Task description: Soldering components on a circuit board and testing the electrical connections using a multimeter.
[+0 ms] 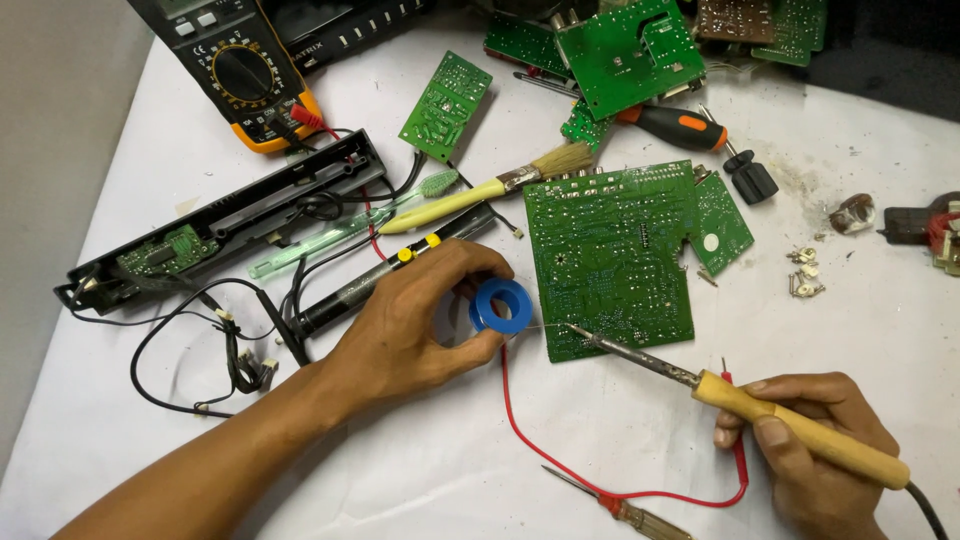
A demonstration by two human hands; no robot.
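Clearly, blue solder spool [501, 307] feeds thin wire toward wooden-handled iron [740, 402].

left hand [400, 330]: grips blue solder spool [501, 307]; right hand [820, 450]: holds wooden-handled soldering iron [760, 410], tip on green circuit board [610, 260]
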